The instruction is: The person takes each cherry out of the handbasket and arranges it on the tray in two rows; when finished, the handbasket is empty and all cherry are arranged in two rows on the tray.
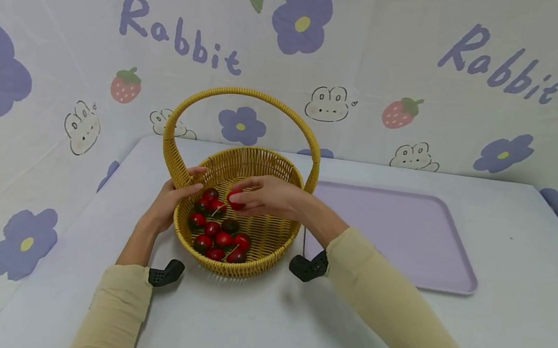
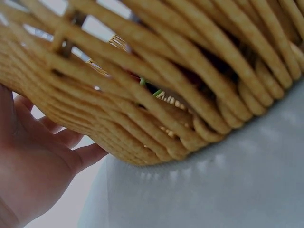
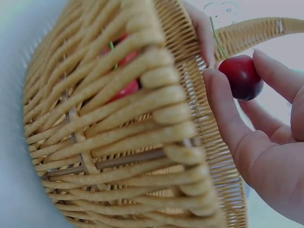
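Note:
My right hand is over the inside of a yellow wicker basket, pinching one dark red cherry between thumb and fingers. A green stem rises from that cherry in the right wrist view. At the basket's left side, my left hand grips the rim by the foot of the tall arched handle. Its fingers reach along the outer weave in the left wrist view. Several red and dark cherries lie in the left and front part of the basket, some with stems.
A light purple tray lies on the white table, right of the basket and partly behind the right forearm. Behind the table hangs a white cloth printed with flowers, rabbits and strawberries. Black camera mounts are on both wrists.

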{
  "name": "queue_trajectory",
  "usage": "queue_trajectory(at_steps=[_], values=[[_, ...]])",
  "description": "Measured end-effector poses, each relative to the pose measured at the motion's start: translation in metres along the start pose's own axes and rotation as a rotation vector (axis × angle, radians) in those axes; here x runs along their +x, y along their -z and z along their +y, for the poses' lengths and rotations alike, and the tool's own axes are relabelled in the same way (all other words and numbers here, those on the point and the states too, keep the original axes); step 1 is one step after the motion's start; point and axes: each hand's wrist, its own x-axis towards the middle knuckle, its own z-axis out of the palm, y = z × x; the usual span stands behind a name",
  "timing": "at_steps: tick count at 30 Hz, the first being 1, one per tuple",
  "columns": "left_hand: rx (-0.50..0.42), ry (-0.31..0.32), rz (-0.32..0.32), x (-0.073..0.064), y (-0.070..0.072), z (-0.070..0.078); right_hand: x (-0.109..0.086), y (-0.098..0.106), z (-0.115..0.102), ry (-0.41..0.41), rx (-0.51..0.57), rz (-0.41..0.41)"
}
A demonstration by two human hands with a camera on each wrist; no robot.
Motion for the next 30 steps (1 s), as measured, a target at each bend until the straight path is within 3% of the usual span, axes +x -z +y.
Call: queue_trajectory(at_steps=[10, 19, 27, 30], values=[[-0.004, -0.016, -0.01, 0.001, 0.0, -0.001, -0.033, 0.006, -0.002, 0.093, -0.179, -0.027], [-0.031, -0.003, -0.01, -0.003, 0.001, 0.001, -0.057, 0.015, 0.002, 0.133, -0.161, -0.068], [-0.028, -0.002, -0.009, -0.002, 0.001, 0.001, -0.08, 0.027, 0.009, 0.191, -0.31, -0.064], [-0.029, -0.001, -0.009, -0.003, 0.001, 0.001, -0.092, 0.03, 0.009, 0.222, -0.321, -0.057]])
